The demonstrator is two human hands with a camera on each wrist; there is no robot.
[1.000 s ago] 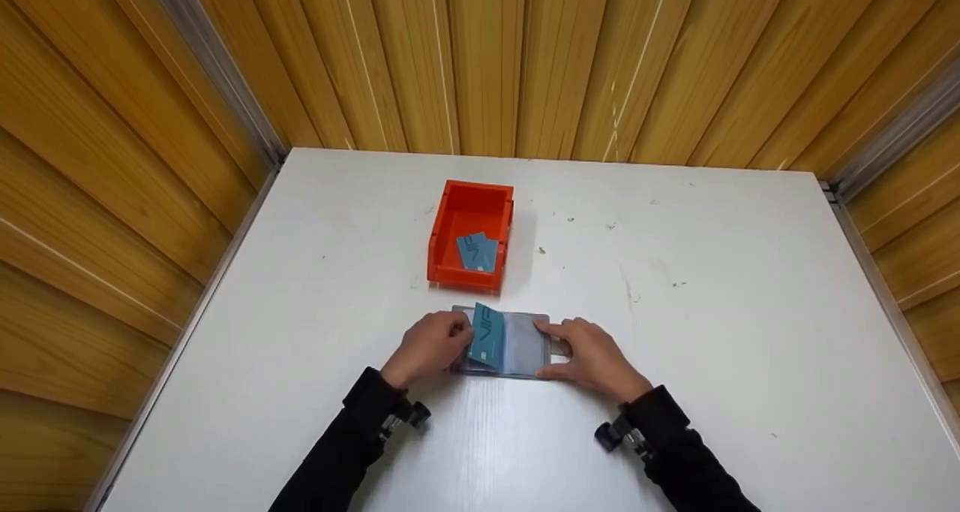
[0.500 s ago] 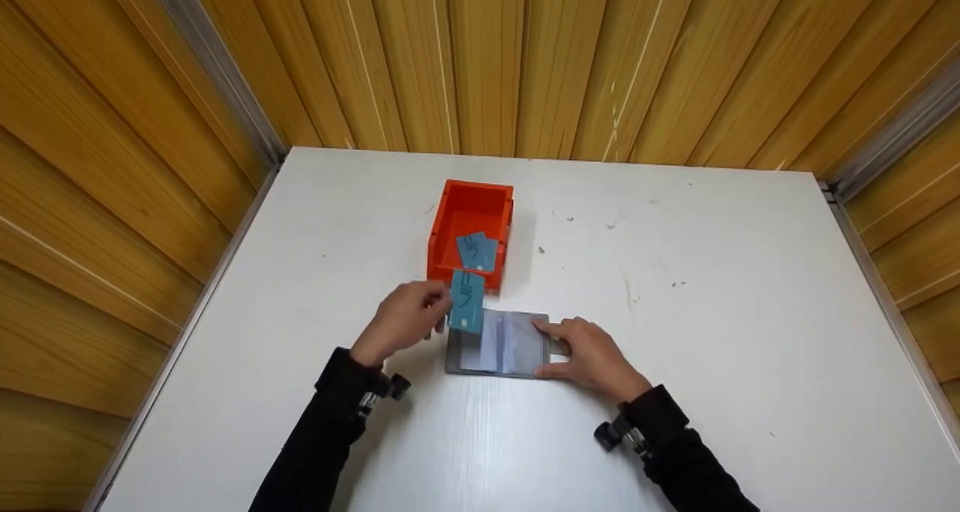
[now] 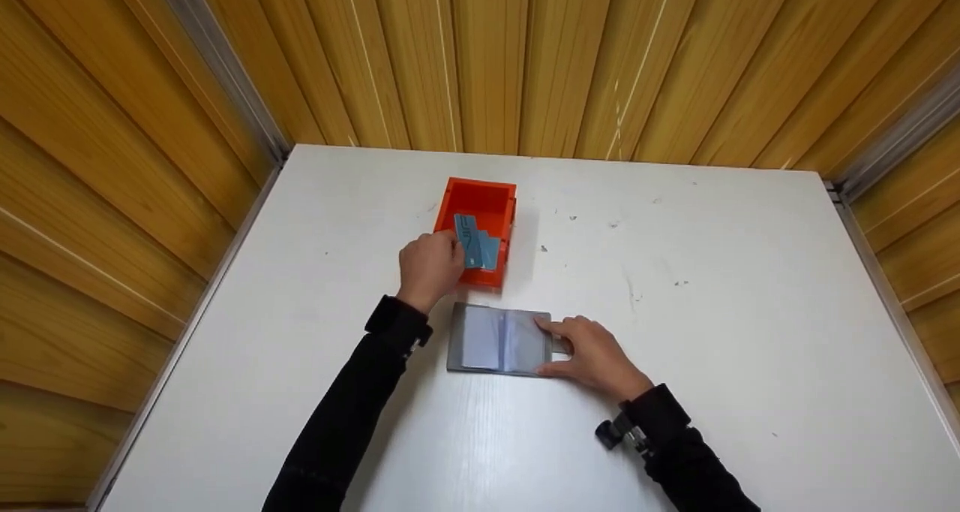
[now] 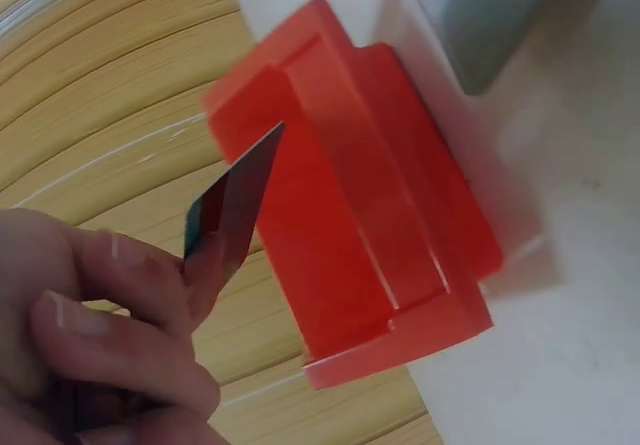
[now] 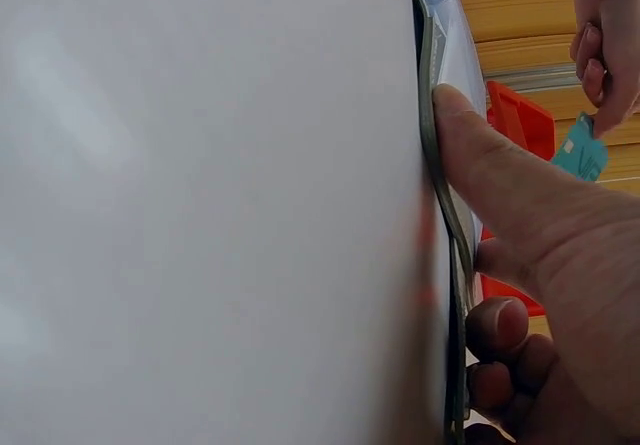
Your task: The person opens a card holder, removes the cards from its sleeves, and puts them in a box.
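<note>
My left hand pinches a teal VIP card by its left edge, above the front part of the red bin. In the left wrist view the card appears almost edge-on, tilted, between thumb and fingers. At least one more teal card lies inside the bin, partly covered by the held one. Below the bin, a grey card holder lies spread out on the table, its clear sleeves facing up. My right hand holds its right edge, thumb pressing on the sleeve.
A white table with small dark marks bears everything. Wood-look panels stand behind and at both sides, with grey metal posts at the corners. The bin's raised walls surround the cards.
The left hand has drawn the VIP card out of the card holder's left side and carried it up and forward over the bin. The right hand has stayed on the holder.
</note>
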